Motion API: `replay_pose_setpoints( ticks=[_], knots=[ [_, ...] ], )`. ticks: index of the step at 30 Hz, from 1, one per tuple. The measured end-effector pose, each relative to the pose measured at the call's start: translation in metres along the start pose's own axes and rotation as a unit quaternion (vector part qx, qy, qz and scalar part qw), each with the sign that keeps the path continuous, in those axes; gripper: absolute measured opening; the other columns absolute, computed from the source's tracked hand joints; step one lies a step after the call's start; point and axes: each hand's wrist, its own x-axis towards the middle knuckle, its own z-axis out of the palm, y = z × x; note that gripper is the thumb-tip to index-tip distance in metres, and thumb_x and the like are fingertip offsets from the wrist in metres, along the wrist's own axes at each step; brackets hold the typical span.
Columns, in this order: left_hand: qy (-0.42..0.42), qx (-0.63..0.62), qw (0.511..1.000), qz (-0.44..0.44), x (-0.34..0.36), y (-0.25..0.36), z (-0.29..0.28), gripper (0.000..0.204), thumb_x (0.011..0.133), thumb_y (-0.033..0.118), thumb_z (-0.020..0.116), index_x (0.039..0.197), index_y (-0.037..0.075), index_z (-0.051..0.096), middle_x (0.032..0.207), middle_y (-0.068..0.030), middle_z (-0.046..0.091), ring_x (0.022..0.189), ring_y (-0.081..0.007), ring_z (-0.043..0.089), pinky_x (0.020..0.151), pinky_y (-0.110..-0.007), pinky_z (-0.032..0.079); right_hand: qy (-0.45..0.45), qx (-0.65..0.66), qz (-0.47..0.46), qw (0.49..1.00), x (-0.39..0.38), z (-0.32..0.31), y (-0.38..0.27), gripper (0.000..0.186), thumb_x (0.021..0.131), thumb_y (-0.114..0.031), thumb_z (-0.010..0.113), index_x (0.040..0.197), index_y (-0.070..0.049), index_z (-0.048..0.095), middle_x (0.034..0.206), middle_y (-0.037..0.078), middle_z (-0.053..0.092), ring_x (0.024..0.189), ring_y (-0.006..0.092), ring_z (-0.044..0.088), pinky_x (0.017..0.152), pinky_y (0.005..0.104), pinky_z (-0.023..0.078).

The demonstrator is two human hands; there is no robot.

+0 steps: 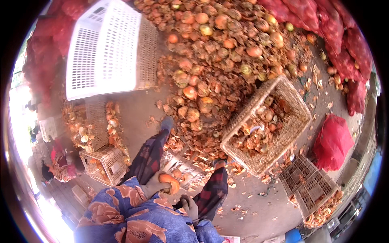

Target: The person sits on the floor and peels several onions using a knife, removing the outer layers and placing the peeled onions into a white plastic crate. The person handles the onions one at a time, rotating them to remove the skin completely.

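Observation:
My left hand [153, 185], in a greyish glove, is wrapped round a large orange-brown onion [172, 183] in front of my lap. My right hand [189, 206], also gloved, is closed close to my right thigh. What it holds, if anything, is hidden. Between my legs lies a pale slatted crate [181, 168] with some onions on it. Beyond my feet spreads a big heap of onions and loose dry skins [210, 60]. Right of the heap, a worn plastic crate [298, 95] holds onions, skins and a small pale curved thing.
A tall white crate [107, 52] stands at the far left. Red mesh sacks [348, 56] line the far right, with another red sack [333, 141] nearer. Brown crates [312, 186] lie at right. Another crate [106, 166] sits left of me, near a person [65, 164].

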Motion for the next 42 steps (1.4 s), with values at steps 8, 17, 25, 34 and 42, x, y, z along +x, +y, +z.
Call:
replay_pose_setpoints(
  ticks=[8, 17, 25, 34, 42],
  knots=[
    [0.012, 0.022, 0.998, -0.06, 0.007, -0.041, 0.067, 0.076, 0.065, 0.01, 0.081, 0.128, 0.003, 0.04, 0.115, -0.0121, 0.054, 0.105, -0.0193, 0.056, 0.087, -0.03, 0.05, -0.034, 0.199, 0.094, 0.975, 0.012, -0.07, 0.023, 0.025, 0.096, -0.008, 0.053, 0.119, 0.001, 0.056, 0.099, 0.006, 0.065, 0.084, 0.0101, 0.059, 0.073, 0.0224, 0.048],
    [0.072, 0.009, 0.997, -0.001, 0.1, 0.03, 0.067, 0.077, 0.064, 0.004, 0.078, 0.129, 0.002, 0.038, 0.117, -0.0123, 0.053, 0.111, -0.0196, 0.052, 0.094, -0.031, 0.046, 0.063, -0.209, -0.107, 0.97, 0.198, -0.064, 0.046, 0.039, 0.081, -0.014, 0.067, 0.116, 0.0, 0.054, 0.111, 0.022, 0.056, 0.105, 0.0386, 0.054, 0.089, 0.0448, 0.045],
    [-0.014, 0.103, 0.975, 0.198, 0.192, 0.107, 0.079, 0.088, 0.057, 0.011, 0.085, 0.131, 0.003, 0.038, 0.121, -0.0123, 0.051, 0.114, -0.0212, 0.05, 0.097, -0.034, 0.043, -0.108, 0.129, -0.097, 0.981, 0.276, -0.102, 0.009, 0.052, 0.098, -0.029, 0.049, 0.14, 0.0, 0.034, 0.13, 0.007, 0.048, 0.117, 0.018, 0.049, 0.096, 0.0304, 0.042],
    [-0.049, 0.248, 0.876, 0.411, 0.244, 0.145, 0.127, 0.093, 0.061, 0.027, 0.086, 0.134, 0.001, 0.035, 0.132, -0.0213, 0.037, 0.125, -0.036, 0.041, 0.103, -0.04, 0.037, -0.1, 0.197, -0.11, 0.969, 0.318, -0.129, -0.074, 0.105, 0.076, -0.074, 0.057, 0.143, 0.001, 0.027, 0.14, 0.018, 0.038, 0.128, 0.0277, 0.04, 0.104, 0.0391, 0.036],
    [-0.186, 0.266, 0.844, 0.426, 0.262, 0.167, 0.123, 0.092, 0.066, 0.031, 0.083, 0.14, 0.007, 0.033, 0.14, -0.0189, 0.034, 0.123, -0.0358, 0.045, 0.1, -0.042, 0.041, -0.07, 0.239, -0.097, 0.963, 0.306, -0.138, -0.107, 0.113, 0.066, -0.061, 0.078, 0.145, -0.001, 0.024, 0.131, 0.016, 0.046, 0.115, 0.026, 0.052, 0.089, 0.0343, 0.05]
  ],
)
